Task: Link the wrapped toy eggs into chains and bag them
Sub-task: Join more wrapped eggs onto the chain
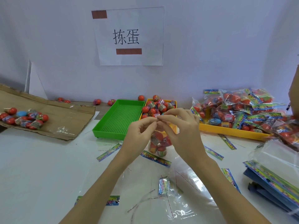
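The white table (40,159) carries everything, with a flattened brown cardboard sheet (64,122) at its left edge holding a loose cluster of wrapped eggs (24,118). On the right, a long yellow tray (229,130) is heaped with filled bags (242,109), crinkled clear film over glossy red and blue egg shapes. At centre stands a green plastic tray (118,118) with a perforated grid floor, and just beside it a smaller yellow tray (174,102) piled with loose eggs (157,105), red and smooth with printed bands. A stack of flat printed bags (271,180) lies at the right near edge, and printed paper strips (156,158) and clear film scraps (181,191) are scattered on the table.

Both bare forearms reach forward and converge above the table. The left hand (137,135) and right hand (182,126) meet fingertip to fingertip, thumbs and forefingers pinching the top of a clear bag of eggs (159,143), the other fingers loosely curled. The bag hangs directly below the fingertips, between the two palms, its rounded red eggs stacked upright inside thin shiny film, its bottom near a printed strip.
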Action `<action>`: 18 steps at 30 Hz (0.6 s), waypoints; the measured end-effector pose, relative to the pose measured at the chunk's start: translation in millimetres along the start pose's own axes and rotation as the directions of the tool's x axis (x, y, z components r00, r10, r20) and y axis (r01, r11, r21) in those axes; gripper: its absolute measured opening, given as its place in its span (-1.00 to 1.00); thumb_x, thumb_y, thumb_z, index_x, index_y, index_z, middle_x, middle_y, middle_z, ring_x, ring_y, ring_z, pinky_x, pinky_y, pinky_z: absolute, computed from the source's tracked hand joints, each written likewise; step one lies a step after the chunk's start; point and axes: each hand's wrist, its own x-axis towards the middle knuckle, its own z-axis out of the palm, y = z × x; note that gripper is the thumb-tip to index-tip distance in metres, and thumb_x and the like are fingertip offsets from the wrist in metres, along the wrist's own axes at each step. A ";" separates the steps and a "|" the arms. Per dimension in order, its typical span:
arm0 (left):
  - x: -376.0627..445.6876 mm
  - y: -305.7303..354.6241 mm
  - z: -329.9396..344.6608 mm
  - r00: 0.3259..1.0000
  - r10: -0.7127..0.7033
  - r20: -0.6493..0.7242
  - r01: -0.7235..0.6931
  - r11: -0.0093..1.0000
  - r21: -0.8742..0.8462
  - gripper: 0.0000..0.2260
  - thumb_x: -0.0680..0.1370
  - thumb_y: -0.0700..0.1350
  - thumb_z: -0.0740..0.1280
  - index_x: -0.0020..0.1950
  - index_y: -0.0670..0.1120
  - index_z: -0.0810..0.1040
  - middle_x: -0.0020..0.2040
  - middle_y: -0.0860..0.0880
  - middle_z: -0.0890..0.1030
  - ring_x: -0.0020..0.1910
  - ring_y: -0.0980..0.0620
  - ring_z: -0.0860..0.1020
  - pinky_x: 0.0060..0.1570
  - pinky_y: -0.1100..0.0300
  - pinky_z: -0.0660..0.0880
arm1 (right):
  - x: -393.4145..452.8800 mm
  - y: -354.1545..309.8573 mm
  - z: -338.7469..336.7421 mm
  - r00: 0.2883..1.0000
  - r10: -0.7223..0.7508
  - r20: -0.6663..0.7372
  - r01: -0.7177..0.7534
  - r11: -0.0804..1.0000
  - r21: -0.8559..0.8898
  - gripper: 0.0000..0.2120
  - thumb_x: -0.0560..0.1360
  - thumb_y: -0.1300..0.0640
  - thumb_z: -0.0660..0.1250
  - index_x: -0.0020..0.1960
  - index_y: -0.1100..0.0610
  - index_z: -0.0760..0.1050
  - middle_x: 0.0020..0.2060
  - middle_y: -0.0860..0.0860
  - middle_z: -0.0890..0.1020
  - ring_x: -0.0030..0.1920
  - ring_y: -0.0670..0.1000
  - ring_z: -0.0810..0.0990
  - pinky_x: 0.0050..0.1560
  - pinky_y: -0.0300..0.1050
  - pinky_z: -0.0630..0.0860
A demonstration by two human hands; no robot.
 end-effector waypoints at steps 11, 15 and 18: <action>-4.2 2.7 4.9 0.960 0.271 -0.068 -0.220 0.883 0.415 -0.84 0.62 -0.25 0.41 0.10 -0.12 0.77 -0.09 0.08 0.77 -0.12 0.21 0.69 -0.07 0.29 0.59 | 4.9 5.0 -7.2 0.975 -0.219 -0.034 0.211 0.966 -0.151 -0.92 0.52 0.18 0.47 -0.02 0.12 0.73 -0.06 0.06 0.69 -0.01 0.19 0.62 0.00 0.17 0.50; -4.9 4.1 4.0 0.957 0.278 -0.082 -0.221 0.882 0.417 -0.85 0.60 -0.24 0.44 0.09 -0.10 0.78 -0.13 0.10 0.76 -0.19 0.26 0.66 -0.13 0.44 0.48 | 4.3 3.0 -5.0 0.974 -0.228 -0.012 0.225 0.968 -0.111 -0.91 0.54 0.26 0.43 -0.01 0.20 0.71 -0.09 0.10 0.68 -0.07 0.17 0.60 -0.09 0.09 0.57; -6.0 5.1 6.2 0.950 0.301 -0.081 -0.238 0.869 0.434 -0.84 0.59 -0.25 0.46 0.09 -0.06 0.78 -0.18 0.10 0.75 -0.23 0.12 0.65 -0.22 0.34 0.50 | 4.7 2.6 -5.0 0.980 -0.199 -0.001 0.198 0.976 -0.088 -0.97 0.53 0.28 0.48 -0.03 0.23 0.68 -0.12 0.10 0.66 -0.08 0.11 0.56 -0.04 -0.06 0.55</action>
